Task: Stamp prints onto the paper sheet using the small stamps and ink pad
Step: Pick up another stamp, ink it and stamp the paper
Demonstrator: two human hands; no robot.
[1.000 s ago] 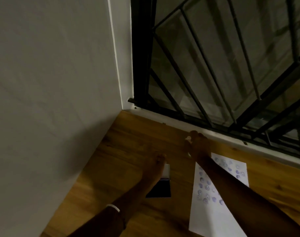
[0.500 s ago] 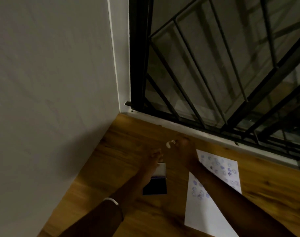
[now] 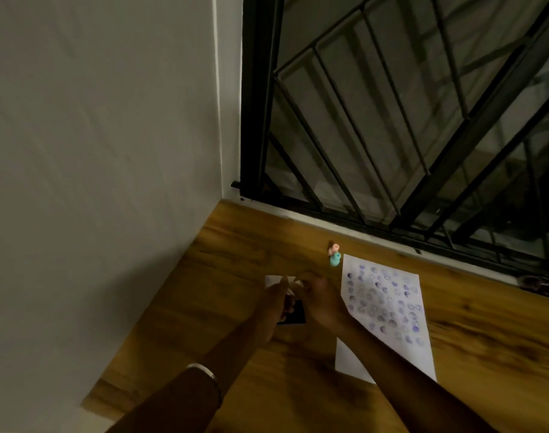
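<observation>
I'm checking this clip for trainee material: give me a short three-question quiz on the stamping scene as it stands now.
1. True or false: the white paper sheet already carries many purple prints.
2. Where do the small teal and pink stamps stand? A) on the sheet's middle B) on the wooden tabletop by the sheet's far left corner C) on the window sill
3. Fill in: the left hand and right hand are together over the dark ______.

Key: 1 true; 2 B; 3 ink pad. Whether either hand grips a stamp cannot be told through the blur.
</observation>
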